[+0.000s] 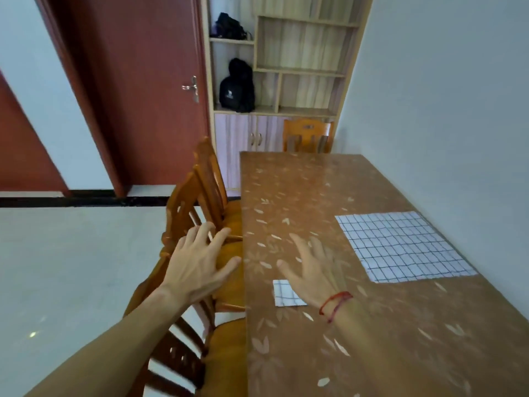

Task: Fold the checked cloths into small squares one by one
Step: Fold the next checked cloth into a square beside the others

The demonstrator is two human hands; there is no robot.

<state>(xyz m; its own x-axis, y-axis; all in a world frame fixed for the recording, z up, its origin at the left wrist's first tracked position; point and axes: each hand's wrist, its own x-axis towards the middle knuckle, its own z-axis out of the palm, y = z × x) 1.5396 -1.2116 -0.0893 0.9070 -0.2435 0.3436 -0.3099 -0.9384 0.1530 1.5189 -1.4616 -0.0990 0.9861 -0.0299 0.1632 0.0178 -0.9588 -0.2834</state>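
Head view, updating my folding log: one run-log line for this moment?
folded cloth: on table | large cloth: flat, unfolded | left hand: open | right hand: open

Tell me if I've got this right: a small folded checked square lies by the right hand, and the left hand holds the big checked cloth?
Not quite. The head view shows the left hand open and holding nothing; the big checked cloth lies spread flat on the table, untouched. The small folded checked square does lie by the right hand.
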